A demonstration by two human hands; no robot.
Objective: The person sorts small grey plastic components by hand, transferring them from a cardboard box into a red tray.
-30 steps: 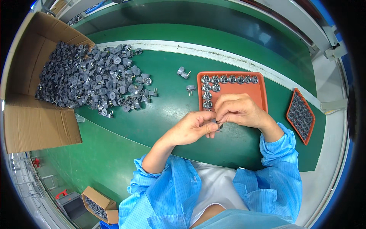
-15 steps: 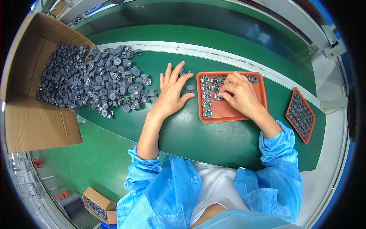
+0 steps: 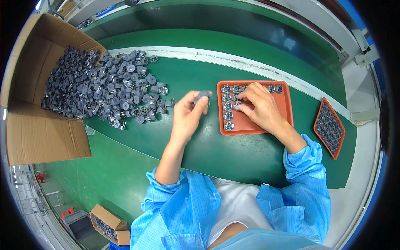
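Observation:
My left hand (image 3: 188, 114) is raised over the green table, just left of an orange tray (image 3: 255, 131). Its thumb and fingers are closed on a round grey plug part (image 3: 202, 95) with metal pins. Over the tray, my right hand (image 3: 261, 104) has thumb and forefinger pinched about another round plug part (image 3: 236, 106) in the second column; the fingers partly cover it. More of these parts stand in the tray, in a row along its far edge and a column down its left side. My right hand hides some of the far row.
A large cardboard box (image 3: 46, 139) lies tipped at the left, a heap of grey plug parts (image 3: 121, 89) spilling onto the table (image 3: 233, 160). At the right rests a filled orange tray (image 3: 342, 134). A smaller box (image 3: 122, 236) of parts is at lower left.
My left hand has gone from spread fingers over loose plug parts to closed, lifting a part off the table. My right hand remains at nearly the same spot in the tray.

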